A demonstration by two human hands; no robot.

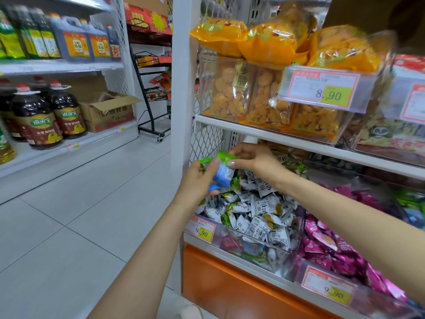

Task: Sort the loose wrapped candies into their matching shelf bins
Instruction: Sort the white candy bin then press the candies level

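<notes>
My left hand [199, 180] grips a small bunch of wrapped candies, a blue one [222, 178] and a green one [205, 161], above the left end of the lower shelf. My right hand [253, 158] pinches a green wrapped candy [226, 156] at the top of that bunch. Directly below lies a clear bin [232, 233] heaped with white wrapped candies [259, 217], with a few green ones mixed in. To its right a bin of magenta wrapped candies [326, 245] lies under my right forearm.
Yellow price tags reading 9.90 [203, 231] hang on the bin fronts. The shelf above [276, 134] carries clear boxes of orange snack bags. An orange base panel [230, 286] runs under the bins. Oil bottles and a cardboard box stand across the tiled aisle on the left.
</notes>
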